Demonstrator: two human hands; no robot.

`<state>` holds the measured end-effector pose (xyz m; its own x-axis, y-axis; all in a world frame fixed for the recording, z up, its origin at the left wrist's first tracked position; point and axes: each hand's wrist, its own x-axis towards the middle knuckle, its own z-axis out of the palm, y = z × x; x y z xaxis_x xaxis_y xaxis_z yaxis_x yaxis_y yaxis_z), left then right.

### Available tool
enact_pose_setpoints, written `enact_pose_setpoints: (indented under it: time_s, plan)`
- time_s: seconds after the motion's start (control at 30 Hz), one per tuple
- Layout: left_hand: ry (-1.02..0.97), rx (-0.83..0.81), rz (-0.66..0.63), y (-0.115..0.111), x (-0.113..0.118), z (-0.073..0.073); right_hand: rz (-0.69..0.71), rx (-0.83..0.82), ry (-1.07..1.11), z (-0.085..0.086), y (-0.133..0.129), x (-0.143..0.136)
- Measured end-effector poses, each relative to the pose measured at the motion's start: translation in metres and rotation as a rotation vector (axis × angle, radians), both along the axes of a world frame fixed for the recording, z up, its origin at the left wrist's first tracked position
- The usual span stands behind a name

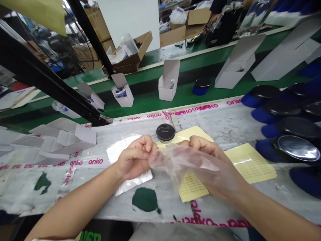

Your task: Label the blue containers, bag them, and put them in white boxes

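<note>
Between my hands, above the worktable, stretches a clear plastic bag (180,161). My left hand (135,157) pinches its left end with curled fingers. On the other side, my right hand (203,147) is closed on the bag's upper edge, and the film hangs over that wrist. Just beyond my hands stands a round black-topped piece (165,132). Yellow printed sheets (250,162) lie below and to the right of my right hand. A stack of silvery-white bags or sheets (134,187) lies beneath my left hand.
Several blue, black-topped round pieces (288,127) crowd the right side. Folded white boxes (65,135) lie at the left. Beyond the table edge, a green conveyor (145,90) carries open white boxes (169,82) and one blue piece (202,87). A black post (55,80) slants at left.
</note>
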<state>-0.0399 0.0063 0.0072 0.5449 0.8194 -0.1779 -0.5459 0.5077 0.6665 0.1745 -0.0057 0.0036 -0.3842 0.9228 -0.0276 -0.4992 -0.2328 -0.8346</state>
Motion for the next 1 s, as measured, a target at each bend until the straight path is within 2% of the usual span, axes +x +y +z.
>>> enact_pose_setpoints:
  time_s: [0.1, 0.2, 0.27, 0.4, 0.5, 0.6, 0.7, 0.77, 0.87, 1.0]
  plan:
    - [0.108, -0.026, -0.066, -0.002, 0.001, 0.002, -0.015, -0.075, -0.009, -0.006, -0.004, -0.002]
    - [0.37, -0.028, -0.106, -0.001, 0.003, 0.006, -0.08, 0.02, -0.173, -0.007, -0.007, -0.002]
    - [0.471, 0.01, -0.098, -0.001, 0.005, 0.009, -0.111, 0.049, -0.227, -0.005, -0.008, -0.001]
    - [0.443, 0.027, 0.01, -0.001, 0.007, 0.011, -0.083, -0.031, -0.085, -0.002, -0.007, 0.002]
    - [0.339, -0.023, 0.098, -0.002, 0.006, 0.009, 0.015, -0.132, 0.018, 0.0, -0.001, 0.006]
    - [0.313, -0.063, 0.14, -0.001, 0.004, 0.006, 0.115, -0.188, -0.007, 0.003, 0.006, 0.01]
    - [0.527, 0.002, 0.118, 0.004, 0.001, 0.004, 0.155, -0.156, -0.203, 0.006, 0.012, 0.012]
    - [0.69, 0.119, 0.104, 0.009, -0.001, 0.003, 0.076, -0.078, -0.39, 0.004, 0.016, 0.011]
    - [0.856, 0.265, 0.129, 0.02, -0.001, -0.001, -0.112, 0.129, -0.724, -0.004, 0.023, 0.01]
    - [0.972, 0.319, 0.123, 0.038, 0.004, -0.004, -0.182, 0.315, -1.084, -0.014, 0.036, 0.007]
